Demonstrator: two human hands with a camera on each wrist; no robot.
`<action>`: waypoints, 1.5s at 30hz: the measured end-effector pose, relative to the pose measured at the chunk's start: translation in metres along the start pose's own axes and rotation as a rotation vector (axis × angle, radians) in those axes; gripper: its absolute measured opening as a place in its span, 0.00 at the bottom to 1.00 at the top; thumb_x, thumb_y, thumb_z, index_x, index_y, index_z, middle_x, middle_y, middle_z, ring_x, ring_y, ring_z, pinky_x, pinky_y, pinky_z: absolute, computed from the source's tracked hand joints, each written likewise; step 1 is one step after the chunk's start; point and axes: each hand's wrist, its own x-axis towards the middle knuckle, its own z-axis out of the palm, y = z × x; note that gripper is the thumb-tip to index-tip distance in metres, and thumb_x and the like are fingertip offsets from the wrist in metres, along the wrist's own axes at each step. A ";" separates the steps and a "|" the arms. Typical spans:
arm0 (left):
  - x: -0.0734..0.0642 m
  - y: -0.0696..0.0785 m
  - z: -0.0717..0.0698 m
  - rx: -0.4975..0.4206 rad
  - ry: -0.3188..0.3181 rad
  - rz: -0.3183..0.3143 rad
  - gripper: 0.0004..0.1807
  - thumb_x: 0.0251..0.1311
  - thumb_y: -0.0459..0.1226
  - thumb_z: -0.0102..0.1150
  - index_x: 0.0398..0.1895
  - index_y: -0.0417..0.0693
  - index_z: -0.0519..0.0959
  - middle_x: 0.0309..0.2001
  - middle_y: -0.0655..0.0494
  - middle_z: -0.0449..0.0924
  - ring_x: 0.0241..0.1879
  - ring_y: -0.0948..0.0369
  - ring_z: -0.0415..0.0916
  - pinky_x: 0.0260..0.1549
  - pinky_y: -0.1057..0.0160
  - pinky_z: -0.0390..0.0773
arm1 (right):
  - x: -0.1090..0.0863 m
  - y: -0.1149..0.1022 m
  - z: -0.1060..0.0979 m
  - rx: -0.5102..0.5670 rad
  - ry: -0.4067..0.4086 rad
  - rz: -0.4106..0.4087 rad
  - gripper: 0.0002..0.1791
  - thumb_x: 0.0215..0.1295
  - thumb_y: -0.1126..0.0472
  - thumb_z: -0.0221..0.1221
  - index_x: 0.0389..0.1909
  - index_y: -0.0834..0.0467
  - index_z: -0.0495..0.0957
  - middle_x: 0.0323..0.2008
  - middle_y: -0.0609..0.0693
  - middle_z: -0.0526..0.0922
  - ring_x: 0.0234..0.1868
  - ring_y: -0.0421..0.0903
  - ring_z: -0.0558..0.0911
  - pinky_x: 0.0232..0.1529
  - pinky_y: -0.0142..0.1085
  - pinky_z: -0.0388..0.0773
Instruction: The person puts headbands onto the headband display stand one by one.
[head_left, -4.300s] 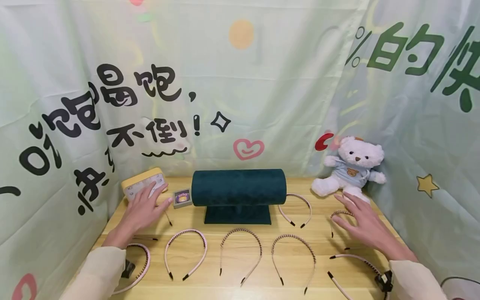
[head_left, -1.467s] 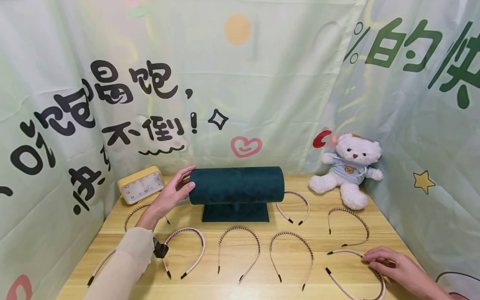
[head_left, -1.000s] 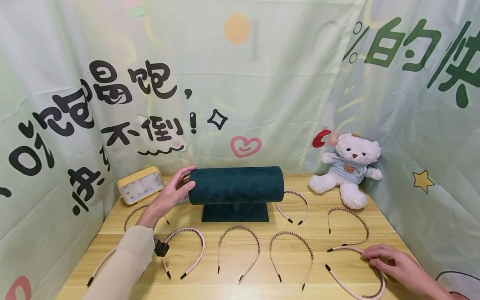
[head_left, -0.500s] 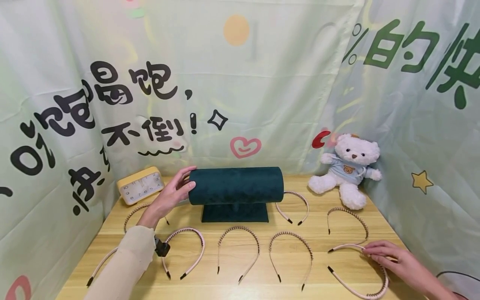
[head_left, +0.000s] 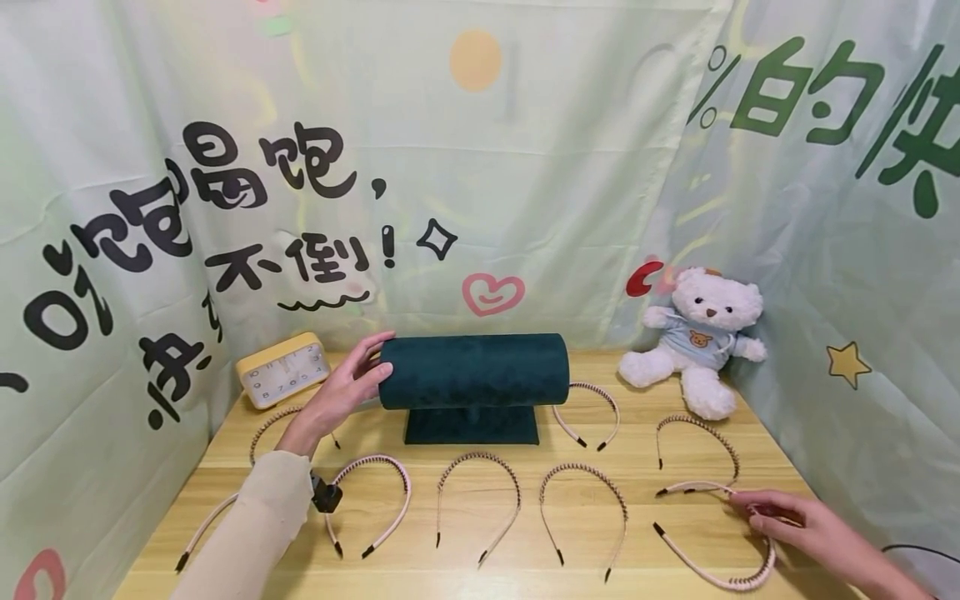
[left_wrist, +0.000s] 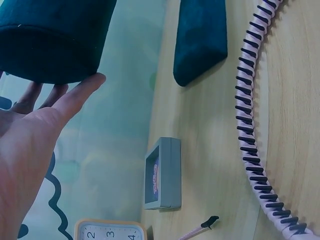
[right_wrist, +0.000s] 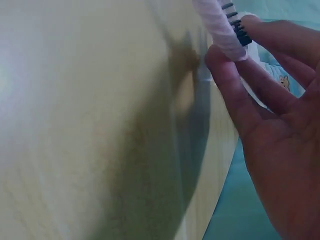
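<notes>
In the head view my left hand (head_left: 348, 387) grips the left end of a dark green velvet headband stand (head_left: 476, 371), a horizontal roll on a flat base. The left wrist view shows the thumb and fingers (left_wrist: 82, 95) at the roll's end rim. At the right front my right hand (head_left: 798, 525) pinches a pink headband (head_left: 693, 575) with dark comb teeth inside. Seen from the right wrist, the thumb and fingers press on either side of the band (right_wrist: 225, 30), which is raised off the table.
Several headbands lie about the wooden table, among them a pink headband (head_left: 405, 500) and thin toothed headbands (head_left: 517, 496). A yellow clock (head_left: 281, 371) stands back left, a white teddy bear (head_left: 701, 342) back right. A small grey box (left_wrist: 170, 172) sits near the stand. Printed curtains surround the table.
My left hand came from near the clock to the stand's end and has stayed there. My right hand left the bear's side, took the pink headband and has lifted and tilted it.
</notes>
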 end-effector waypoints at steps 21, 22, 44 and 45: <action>0.001 0.002 0.000 -0.009 0.002 -0.004 0.35 0.82 0.52 0.56 0.87 0.70 0.58 0.90 0.49 0.45 0.87 0.41 0.47 0.76 0.27 0.63 | 0.001 -0.014 -0.004 0.045 0.064 -0.084 0.19 0.84 0.73 0.50 0.69 0.68 0.77 0.63 0.24 0.83 0.49 0.33 0.87 0.43 0.33 0.87; 0.001 0.002 0.000 -0.007 0.002 -0.004 0.35 0.82 0.52 0.56 0.87 0.69 0.58 0.90 0.49 0.44 0.88 0.41 0.47 0.76 0.27 0.63 | 0.002 -0.015 -0.004 0.027 0.072 -0.070 0.19 0.84 0.72 0.51 0.69 0.68 0.77 0.62 0.24 0.83 0.47 0.34 0.87 0.42 0.33 0.87; 0.000 0.002 0.001 -0.016 0.000 -0.005 0.34 0.82 0.51 0.57 0.86 0.72 0.59 0.90 0.49 0.45 0.88 0.42 0.47 0.76 0.27 0.63 | 0.007 -0.021 -0.005 0.134 -0.003 -0.009 0.21 0.86 0.69 0.49 0.72 0.72 0.70 0.62 0.33 0.87 0.52 0.38 0.89 0.46 0.36 0.89; -0.001 0.002 0.000 -0.016 0.000 -0.005 0.35 0.82 0.51 0.57 0.87 0.71 0.59 0.90 0.49 0.45 0.88 0.42 0.47 0.76 0.27 0.63 | 0.007 -0.021 -0.005 0.132 0.001 -0.011 0.20 0.86 0.69 0.49 0.72 0.71 0.71 0.61 0.35 0.88 0.52 0.39 0.89 0.46 0.36 0.89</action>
